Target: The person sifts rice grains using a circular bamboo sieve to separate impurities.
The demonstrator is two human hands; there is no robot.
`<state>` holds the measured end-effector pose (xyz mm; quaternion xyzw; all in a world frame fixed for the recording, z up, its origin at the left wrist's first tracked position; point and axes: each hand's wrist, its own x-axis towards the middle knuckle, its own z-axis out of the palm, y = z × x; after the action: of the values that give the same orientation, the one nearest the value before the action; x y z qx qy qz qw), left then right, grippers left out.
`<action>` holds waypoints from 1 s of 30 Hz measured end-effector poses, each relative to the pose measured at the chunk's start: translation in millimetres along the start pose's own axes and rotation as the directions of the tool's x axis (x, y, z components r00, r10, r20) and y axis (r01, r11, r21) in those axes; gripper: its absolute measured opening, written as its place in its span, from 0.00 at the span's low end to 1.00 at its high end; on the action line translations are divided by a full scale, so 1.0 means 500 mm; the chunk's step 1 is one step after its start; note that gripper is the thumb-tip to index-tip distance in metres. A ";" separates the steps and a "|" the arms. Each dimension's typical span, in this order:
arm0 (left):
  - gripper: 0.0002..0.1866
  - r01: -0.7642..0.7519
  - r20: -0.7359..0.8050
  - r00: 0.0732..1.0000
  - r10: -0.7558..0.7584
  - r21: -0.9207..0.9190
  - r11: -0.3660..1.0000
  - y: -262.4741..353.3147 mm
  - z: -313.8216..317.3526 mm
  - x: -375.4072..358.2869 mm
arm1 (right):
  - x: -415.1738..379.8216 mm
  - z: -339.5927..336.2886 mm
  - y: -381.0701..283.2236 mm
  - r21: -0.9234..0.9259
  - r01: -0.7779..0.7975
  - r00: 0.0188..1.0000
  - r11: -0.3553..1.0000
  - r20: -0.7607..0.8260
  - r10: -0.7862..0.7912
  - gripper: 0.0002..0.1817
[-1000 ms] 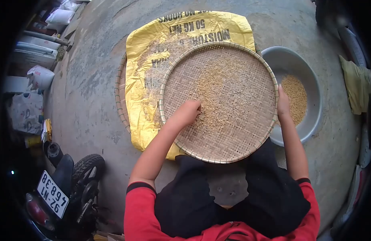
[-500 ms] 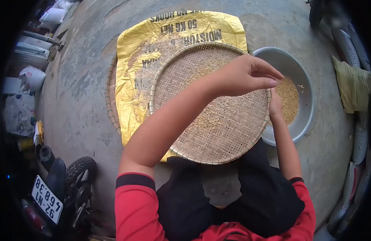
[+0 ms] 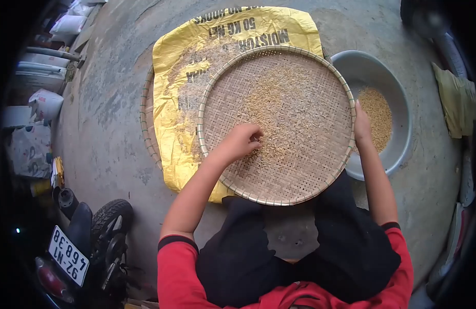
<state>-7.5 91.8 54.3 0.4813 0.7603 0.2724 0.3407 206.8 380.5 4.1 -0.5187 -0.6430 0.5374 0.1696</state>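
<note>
The sieve (image 3: 300,92), light, stiff and loosely woven, rests on the floor's yellow sack (image 3: 184,62). Right hand (image 3: 361,126) grips its rim, the best hold; left hand (image 3: 243,140) pinches slippery grain (image 3: 284,110).

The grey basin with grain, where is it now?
In the head view, the grey basin sits on the concrete on the person's right, touching the woven tray, just beyond the right hand gripping the tray's rim.

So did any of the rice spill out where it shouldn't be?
Yes. Loose grain lies scattered on the yellow sack, left of the woven tray, outside it. The rest sits in the tray under the left hand and in the grey basin.
</note>
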 end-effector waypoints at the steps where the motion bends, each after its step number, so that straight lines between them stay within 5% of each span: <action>1: 0.12 -0.001 -0.006 1.000 0.001 -0.005 1.000 -0.001 0.005 0.000 | 0.002 -0.002 0.003 -0.005 0.005 1.000 1.000 0.002 -0.005 0.34; 3: 0.12 -0.051 -0.053 0.997 0.057 0.113 0.992 0.009 0.012 0.003 | 0.001 -0.001 0.001 -0.019 0.011 1.000 1.000 -0.006 -0.011 0.35; 30: 0.05 -0.018 0.046 0.999 0.005 0.297 0.955 0.020 0.028 0.015 | -0.028 0.000 -0.038 0.004 -0.006 1.000 1.000 0.025 0.006 0.33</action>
<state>6.8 104.0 51.0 0.5373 0.7821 0.1461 0.2797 203.6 370.8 25.4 -0.5136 -0.6424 0.5455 0.1612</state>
